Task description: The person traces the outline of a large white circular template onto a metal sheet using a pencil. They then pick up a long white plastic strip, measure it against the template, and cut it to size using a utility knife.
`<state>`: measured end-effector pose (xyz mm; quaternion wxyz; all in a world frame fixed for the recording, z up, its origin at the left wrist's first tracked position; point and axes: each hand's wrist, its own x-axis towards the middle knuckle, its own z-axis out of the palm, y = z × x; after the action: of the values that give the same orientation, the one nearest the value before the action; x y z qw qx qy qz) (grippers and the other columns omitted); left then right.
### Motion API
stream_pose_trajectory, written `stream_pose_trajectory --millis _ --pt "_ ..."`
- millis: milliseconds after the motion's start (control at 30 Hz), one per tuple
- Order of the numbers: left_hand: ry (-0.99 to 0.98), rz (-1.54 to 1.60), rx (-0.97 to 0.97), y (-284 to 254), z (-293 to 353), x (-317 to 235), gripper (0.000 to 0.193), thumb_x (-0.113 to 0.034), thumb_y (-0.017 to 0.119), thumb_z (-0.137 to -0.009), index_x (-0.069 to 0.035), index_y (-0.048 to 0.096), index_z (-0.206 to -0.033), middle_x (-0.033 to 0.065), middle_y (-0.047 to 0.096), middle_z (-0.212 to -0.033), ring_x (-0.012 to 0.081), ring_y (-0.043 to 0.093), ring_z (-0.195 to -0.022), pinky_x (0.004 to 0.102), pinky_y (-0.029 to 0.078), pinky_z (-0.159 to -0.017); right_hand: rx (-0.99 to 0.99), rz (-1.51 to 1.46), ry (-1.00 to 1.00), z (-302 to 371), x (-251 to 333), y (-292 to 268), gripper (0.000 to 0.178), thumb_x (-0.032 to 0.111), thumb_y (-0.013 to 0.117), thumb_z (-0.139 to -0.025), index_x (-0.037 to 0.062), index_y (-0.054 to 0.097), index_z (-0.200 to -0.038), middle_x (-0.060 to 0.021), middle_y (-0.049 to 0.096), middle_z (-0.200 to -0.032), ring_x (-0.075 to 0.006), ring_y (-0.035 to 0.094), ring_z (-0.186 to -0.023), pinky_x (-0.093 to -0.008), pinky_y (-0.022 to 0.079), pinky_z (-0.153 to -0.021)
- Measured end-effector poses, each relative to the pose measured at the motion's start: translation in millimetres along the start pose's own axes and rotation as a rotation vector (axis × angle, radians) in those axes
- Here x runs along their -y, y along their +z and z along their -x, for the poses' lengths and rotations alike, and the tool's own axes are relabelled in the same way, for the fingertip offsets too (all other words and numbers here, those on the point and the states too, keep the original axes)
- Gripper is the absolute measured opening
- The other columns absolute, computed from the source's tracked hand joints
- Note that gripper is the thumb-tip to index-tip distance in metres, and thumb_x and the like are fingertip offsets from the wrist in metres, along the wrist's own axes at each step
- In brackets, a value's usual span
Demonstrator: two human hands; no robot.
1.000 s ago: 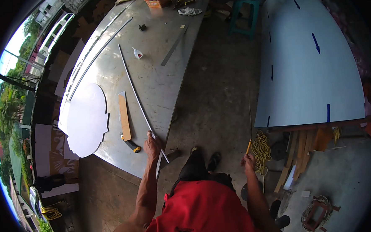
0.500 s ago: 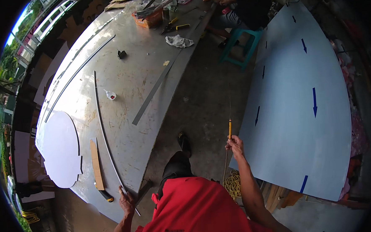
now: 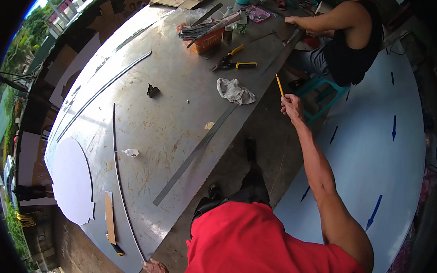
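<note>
My left hand (image 3: 158, 269), partly cut off at the lower edge, has its fingers closed on the near end of a long, thin, bent strip (image 3: 121, 191). The strip runs up the metal-topped table (image 3: 179, 138), curving slightly. In my raised right hand (image 3: 292, 108) is a slim yellow pencil-like tool (image 3: 279, 85), its narrow dark tip pointing up. Near the strip lie a small white bottle (image 3: 131, 152), a brown cardboard piece (image 3: 109, 219) and a yellow-and-black cutter knife (image 3: 117, 248).
A co-worker (image 3: 354, 35) sits on a teal stool (image 3: 320, 94) at the table's far right. Farther up are snips (image 3: 232, 61), a rag (image 3: 236, 91) and an orange basket (image 3: 206, 43). A white cut-out panel (image 3: 72, 183) lies left; a large pale blue sheet (image 3: 359, 173) stretches along the right.
The view has shifted, showing more of the co-worker. My right hand has moved up and forward with the yellow tool. My left hand now sits lower, at the strip's end.
</note>
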<state>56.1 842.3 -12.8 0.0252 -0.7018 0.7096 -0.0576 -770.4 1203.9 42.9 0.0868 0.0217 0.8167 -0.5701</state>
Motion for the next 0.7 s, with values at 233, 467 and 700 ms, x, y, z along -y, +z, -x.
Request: stream_pose_trajectory --millis 233,467,700 --pt "-0.825 0.485 1.007 34.0 214.2 -99.4 0.038 -0.026 0.057 -0.092 0.007 0.061 -0.11 0.0228 0.065 -0.093 0.0326 0.064 -0.082 0.0442 0.051 -0.073 0.061 0.386 -0.1 -313.0 30.4 1.1 0.022 0.021 0.058 -0.094 -0.0002 0.063 -0.097 -0.0046 0.06 -0.066 -0.0118 0.057 -0.046 -0.0266 0.044 -0.04" --pt "-0.584 0.729 1.117 -7.3 254.5 -367.7 0.038 -0.026 0.057 -0.092 0.007 0.06 -0.111 0.0223 0.065 -0.094 0.0324 0.064 -0.083 0.0443 0.051 -0.073 0.017 0.309 -0.116 -529.7 -2.4 5.2 0.017 0.017 0.057 -0.093 0.0009 0.063 -0.094 -0.0074 0.063 -0.07 -0.0161 0.059 -0.047 -0.0309 0.048 -0.045" --pt "-0.567 0.782 1.062 -44.6 255.9 -466.1 0.038 -0.026 0.056 -0.092 0.006 0.06 -0.112 0.0218 0.065 -0.095 0.0323 0.064 -0.084 0.0445 0.051 -0.074 0.106 0.017 -0.024 -583.4 29.9 21.5 0.021 0.015 0.047 -0.099 0.0074 0.052 -0.118 -0.0052 0.058 -0.074 -0.0155 0.056 -0.052 -0.0308 0.046 -0.044"
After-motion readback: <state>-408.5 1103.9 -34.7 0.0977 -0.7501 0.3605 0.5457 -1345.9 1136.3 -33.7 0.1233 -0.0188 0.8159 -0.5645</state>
